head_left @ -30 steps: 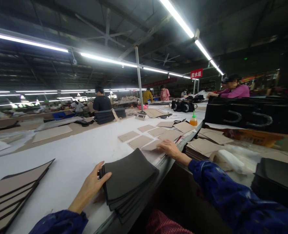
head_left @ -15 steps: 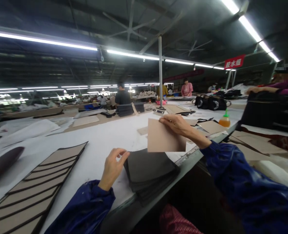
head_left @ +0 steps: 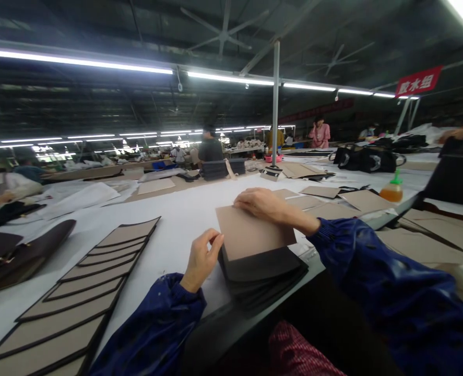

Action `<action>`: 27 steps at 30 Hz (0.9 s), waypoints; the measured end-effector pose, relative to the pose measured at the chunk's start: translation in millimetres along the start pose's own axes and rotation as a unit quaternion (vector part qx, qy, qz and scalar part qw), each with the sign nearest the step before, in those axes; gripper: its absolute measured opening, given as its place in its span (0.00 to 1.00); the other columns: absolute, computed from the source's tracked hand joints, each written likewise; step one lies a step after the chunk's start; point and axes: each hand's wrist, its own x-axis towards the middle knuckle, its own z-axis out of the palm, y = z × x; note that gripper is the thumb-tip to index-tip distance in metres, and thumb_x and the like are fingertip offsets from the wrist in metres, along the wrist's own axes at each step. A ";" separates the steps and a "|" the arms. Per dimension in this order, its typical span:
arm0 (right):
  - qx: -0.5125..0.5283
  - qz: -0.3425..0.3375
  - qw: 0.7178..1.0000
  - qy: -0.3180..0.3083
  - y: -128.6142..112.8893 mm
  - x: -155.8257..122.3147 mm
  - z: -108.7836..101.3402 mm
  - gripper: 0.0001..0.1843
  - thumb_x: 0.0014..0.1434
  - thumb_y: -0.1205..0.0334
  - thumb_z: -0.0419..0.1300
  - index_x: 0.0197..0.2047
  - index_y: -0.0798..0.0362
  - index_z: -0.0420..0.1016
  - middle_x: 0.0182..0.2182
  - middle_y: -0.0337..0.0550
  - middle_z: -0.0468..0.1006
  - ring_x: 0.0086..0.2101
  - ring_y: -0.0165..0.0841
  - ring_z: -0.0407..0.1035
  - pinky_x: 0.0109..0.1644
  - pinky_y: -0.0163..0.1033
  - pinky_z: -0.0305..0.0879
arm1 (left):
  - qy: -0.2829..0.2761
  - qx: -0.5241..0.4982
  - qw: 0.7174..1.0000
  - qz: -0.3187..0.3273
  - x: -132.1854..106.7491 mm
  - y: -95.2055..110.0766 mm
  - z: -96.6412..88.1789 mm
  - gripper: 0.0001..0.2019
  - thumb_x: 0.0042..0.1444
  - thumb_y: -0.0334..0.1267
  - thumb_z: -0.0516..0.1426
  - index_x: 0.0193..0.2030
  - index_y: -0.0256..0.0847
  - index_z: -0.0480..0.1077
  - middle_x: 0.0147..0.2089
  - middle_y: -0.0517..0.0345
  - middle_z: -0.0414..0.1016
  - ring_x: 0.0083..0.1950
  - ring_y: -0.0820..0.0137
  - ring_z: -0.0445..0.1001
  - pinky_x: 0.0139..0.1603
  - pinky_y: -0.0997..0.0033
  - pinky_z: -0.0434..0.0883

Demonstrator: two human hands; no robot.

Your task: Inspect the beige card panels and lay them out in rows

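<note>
A stack of dark grey sheets (head_left: 262, 271) lies at the near edge of the white table (head_left: 168, 224). A tan card (head_left: 250, 235) rests on top of it. My right hand (head_left: 264, 203) lies on the card's far edge, fingers bent down onto it. My left hand (head_left: 202, 258) pinches the left edge of the card and stack with curled fingers. Both arms wear blue sleeves.
A fanned row of tan panels with dark borders (head_left: 82, 292) lies at the near left. More tan cards (head_left: 333, 201) and an orange glue bottle (head_left: 393, 189) sit to the right. Dark bags (head_left: 364, 156), a metal pole (head_left: 275, 104) and other workers stand farther off.
My right hand lifted a tan card from the spread on the right, carried it over and laid it on the dark stack. My left hand stayed at the stack's left edge.
</note>
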 end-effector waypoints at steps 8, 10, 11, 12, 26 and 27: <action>0.022 -0.019 1.000 0.006 -6.0 3.5 -0.2 0.13 0.66 0.60 0.53 0.42 0.55 0.78 0.37 0.47 0.78 0.39 0.37 0.70 0.43 0.37 0.61 | -0.018 -0.033 0.999 -0.033 -0.4 -7.0 2.9 0.14 0.62 0.44 0.49 0.27 0.41 0.58 0.26 0.64 0.56 0.29 0.72 0.57 0.32 0.72 0.57; 0.030 -0.017 0.997 0.075 -3.3 -3.5 -3.4 0.13 0.65 0.59 0.54 0.46 0.53 0.77 0.41 0.48 0.76 0.42 0.38 0.69 0.46 0.40 0.62 | -0.003 -0.057 0.997 -0.041 0.7 -9.8 1.6 0.15 0.62 0.43 0.49 0.26 0.41 0.58 0.25 0.64 0.55 0.29 0.73 0.56 0.31 0.72 0.56; 0.035 0.007 0.991 0.128 -0.9 -10.5 -6.0 0.15 0.65 0.58 0.54 0.49 0.52 0.76 0.44 0.49 0.75 0.44 0.39 0.68 0.47 0.41 0.62 | 0.011 -0.074 0.996 -0.048 1.3 -10.7 0.3 0.15 0.62 0.43 0.49 0.26 0.41 0.58 0.25 0.64 0.55 0.29 0.73 0.57 0.31 0.72 0.56; 0.039 0.047 0.981 0.182 1.9 -19.9 -8.7 0.16 0.64 0.57 0.54 0.51 0.51 0.75 0.46 0.50 0.74 0.44 0.40 0.67 0.47 0.42 0.63 | 0.027 -0.093 0.994 -0.055 1.9 -11.3 -1.2 0.14 0.62 0.43 0.49 0.26 0.41 0.58 0.25 0.64 0.56 0.29 0.73 0.57 0.32 0.72 0.56; 0.366 0.295 0.869 0.153 -20.2 -128.9 -2.3 0.16 0.57 0.52 0.55 0.34 0.54 0.78 0.26 0.40 0.72 0.23 0.29 0.67 0.29 0.36 0.66 | 0.019 -0.149 0.978 -0.142 7.5 6.5 -2.3 0.15 0.58 0.46 0.53 0.26 0.39 0.63 0.24 0.63 0.61 0.29 0.73 0.61 0.33 0.73 0.61; 0.381 0.303 0.859 0.160 -19.8 -131.7 -1.4 0.15 0.56 0.52 0.57 0.36 0.53 0.78 0.26 0.40 0.72 0.23 0.30 0.66 0.29 0.36 0.66 | 0.001 -0.155 0.974 -0.164 6.6 11.3 -2.8 0.15 0.57 0.47 0.54 0.25 0.39 0.64 0.24 0.63 0.62 0.29 0.72 0.62 0.34 0.72 0.62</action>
